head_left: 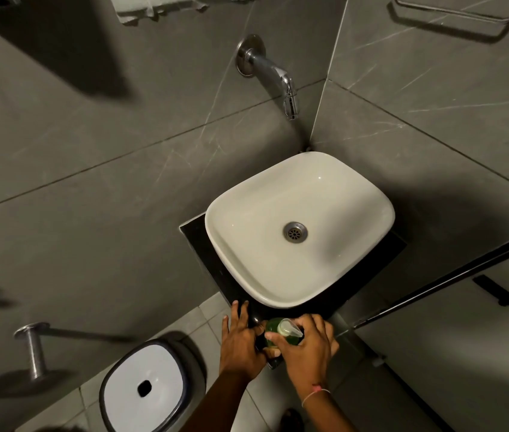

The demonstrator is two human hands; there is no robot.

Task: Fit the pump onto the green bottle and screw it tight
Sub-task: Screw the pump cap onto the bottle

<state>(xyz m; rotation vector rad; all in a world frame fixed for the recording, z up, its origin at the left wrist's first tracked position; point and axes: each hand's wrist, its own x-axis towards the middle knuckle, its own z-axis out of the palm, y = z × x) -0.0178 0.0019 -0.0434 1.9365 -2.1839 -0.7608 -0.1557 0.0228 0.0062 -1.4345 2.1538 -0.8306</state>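
Note:
The green bottle (273,326) stands upright on the black counter (212,260) at its near corner, in front of the white sink (278,294). A pale translucent pump (287,327) sits on top of the bottle. My right hand (306,347) wraps the bottle's right side, with its fingers around the pump. My left hand (240,341) rests on the counter edge to the left, its thumb touching the bottle's side and its fingers spread. The lower part of the bottle is hidden behind my hands.
A chrome tap (278,76) juts from the grey tiled wall above the sink. A white bin with a dark rim (147,385) stands on the floor at lower left. A metal holder (33,347) sticks out at the left. A glass partition with a dark frame (452,275) runs along the right.

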